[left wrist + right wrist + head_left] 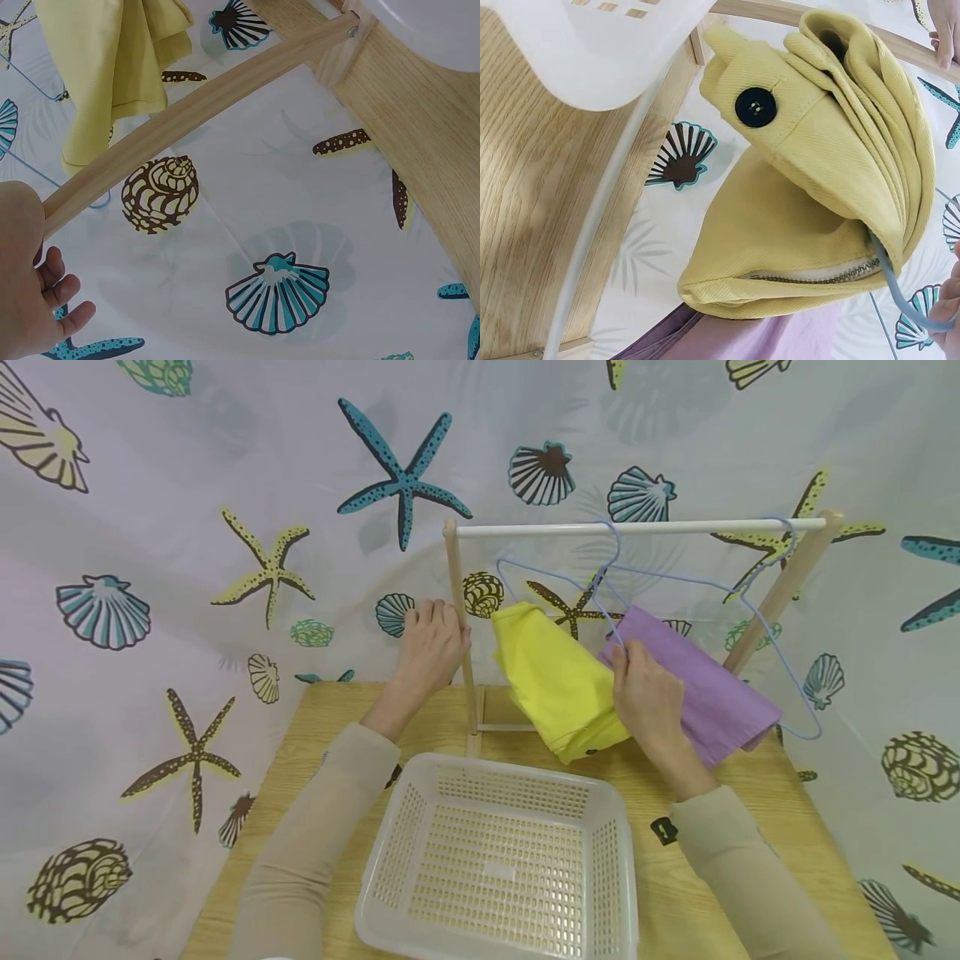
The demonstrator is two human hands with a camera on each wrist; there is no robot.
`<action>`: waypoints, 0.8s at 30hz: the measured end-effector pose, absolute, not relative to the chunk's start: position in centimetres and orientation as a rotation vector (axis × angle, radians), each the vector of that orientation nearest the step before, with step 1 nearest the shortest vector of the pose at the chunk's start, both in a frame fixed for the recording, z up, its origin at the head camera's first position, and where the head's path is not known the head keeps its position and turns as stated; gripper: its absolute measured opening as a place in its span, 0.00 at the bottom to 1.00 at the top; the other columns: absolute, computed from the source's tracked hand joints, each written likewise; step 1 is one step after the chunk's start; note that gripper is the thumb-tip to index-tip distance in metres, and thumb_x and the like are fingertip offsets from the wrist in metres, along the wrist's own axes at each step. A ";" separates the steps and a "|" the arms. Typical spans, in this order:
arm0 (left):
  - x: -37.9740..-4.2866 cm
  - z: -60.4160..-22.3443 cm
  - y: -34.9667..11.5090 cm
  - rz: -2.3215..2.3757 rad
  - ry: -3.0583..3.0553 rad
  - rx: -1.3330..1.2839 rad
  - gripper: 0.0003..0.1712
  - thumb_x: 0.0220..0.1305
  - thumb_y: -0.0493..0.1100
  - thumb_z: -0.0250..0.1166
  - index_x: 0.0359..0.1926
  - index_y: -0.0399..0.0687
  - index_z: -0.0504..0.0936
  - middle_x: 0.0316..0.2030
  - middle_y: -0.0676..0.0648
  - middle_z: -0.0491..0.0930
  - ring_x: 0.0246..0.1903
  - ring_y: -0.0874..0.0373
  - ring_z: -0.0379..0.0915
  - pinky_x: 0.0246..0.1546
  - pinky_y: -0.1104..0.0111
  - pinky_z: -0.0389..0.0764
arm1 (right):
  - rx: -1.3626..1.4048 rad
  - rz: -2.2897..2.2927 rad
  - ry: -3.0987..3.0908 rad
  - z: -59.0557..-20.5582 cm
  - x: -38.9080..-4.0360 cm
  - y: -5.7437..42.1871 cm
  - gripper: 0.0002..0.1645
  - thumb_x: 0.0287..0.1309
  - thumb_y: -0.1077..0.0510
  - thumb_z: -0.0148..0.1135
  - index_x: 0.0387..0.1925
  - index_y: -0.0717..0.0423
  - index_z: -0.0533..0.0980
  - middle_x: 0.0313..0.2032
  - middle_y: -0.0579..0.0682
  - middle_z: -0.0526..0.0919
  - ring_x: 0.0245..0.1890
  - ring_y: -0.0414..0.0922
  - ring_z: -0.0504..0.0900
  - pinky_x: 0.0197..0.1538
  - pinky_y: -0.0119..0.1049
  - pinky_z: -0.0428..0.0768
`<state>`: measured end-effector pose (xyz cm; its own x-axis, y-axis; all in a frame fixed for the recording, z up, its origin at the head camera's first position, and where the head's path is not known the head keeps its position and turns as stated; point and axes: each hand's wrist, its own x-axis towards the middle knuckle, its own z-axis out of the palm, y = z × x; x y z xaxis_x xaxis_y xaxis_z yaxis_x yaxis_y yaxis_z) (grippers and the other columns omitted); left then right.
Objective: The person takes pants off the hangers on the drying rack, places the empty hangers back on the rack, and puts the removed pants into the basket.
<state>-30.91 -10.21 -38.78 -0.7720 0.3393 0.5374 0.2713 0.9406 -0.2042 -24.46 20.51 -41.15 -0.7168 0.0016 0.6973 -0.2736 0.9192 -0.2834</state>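
My left hand (431,639) grips the left wooden post (454,564) of a small clothes rack; the left wrist view shows its fingers (64,291) curled by the post. With my right hand (648,697) I hold the right side of a blue wire hanger (618,545), whose hook is at the white rod (525,530). Folded yellow pants (555,685) drape over that hanger, tilted down to the right. The right wrist view shows their dark button (755,106) and metal zip (817,276). Beside them, a folded purple cloth garment (697,685) hangs on another blue hanger (786,662).
A white slatted plastic basket (495,765) stands in front of the rack on the wooden table (315,718). A small black object (663,831) lies right of the basket. A curtain (300,435) printed with shells and starfish surrounds the table's back and sides.
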 end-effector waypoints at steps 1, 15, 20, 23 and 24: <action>-30.9 -38.8 -10.2 0.151 -2.504 -0.431 0.21 0.74 0.55 0.46 0.42 0.39 0.70 0.35 0.43 0.72 0.39 0.48 0.64 0.39 0.59 0.68 | 0.197 0.479 -2.325 -41.1 -24.4 20.5 0.23 0.74 0.48 0.42 0.37 0.63 0.73 0.15 0.54 0.72 0.10 0.47 0.62 0.14 0.37 0.57; -30.9 -38.6 -10.2 0.166 -2.507 -0.419 0.21 0.73 0.55 0.46 0.42 0.39 0.70 0.35 0.43 0.73 0.39 0.47 0.66 0.38 0.59 0.70 | 0.236 0.478 -2.261 -40.0 -23.8 20.7 0.22 0.73 0.50 0.45 0.32 0.61 0.75 0.17 0.54 0.75 0.11 0.47 0.63 0.14 0.36 0.57; -30.9 -38.5 -10.2 0.159 -2.540 -0.412 0.22 0.74 0.55 0.45 0.43 0.40 0.70 0.35 0.43 0.72 0.39 0.48 0.65 0.38 0.59 0.69 | 0.245 0.474 -2.249 -39.7 -23.5 20.7 0.21 0.73 0.50 0.46 0.34 0.62 0.76 0.22 0.57 0.80 0.13 0.50 0.70 0.14 0.40 0.62; -30.9 -38.5 -10.2 0.155 -2.546 -0.409 0.21 0.73 0.55 0.47 0.43 0.40 0.69 0.35 0.44 0.71 0.39 0.48 0.64 0.38 0.59 0.68 | 0.249 0.479 -2.243 -39.5 -23.3 20.6 0.22 0.73 0.49 0.47 0.35 0.62 0.77 0.26 0.58 0.82 0.15 0.53 0.74 0.15 0.44 0.66; -30.9 -38.6 -10.2 0.153 -2.546 -0.408 0.21 0.73 0.55 0.48 0.43 0.40 0.69 0.35 0.44 0.71 0.39 0.48 0.64 0.38 0.59 0.68 | 0.251 0.480 -2.242 -39.5 -23.3 20.6 0.21 0.73 0.49 0.47 0.35 0.63 0.78 0.27 0.59 0.83 0.16 0.53 0.75 0.16 0.45 0.67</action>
<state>-30.90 -10.15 -38.56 -0.8020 0.3188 0.5052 0.2562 0.9475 -0.1912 -23.27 20.59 -39.47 -0.6516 -0.0225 0.7583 -0.3313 0.9077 -0.2577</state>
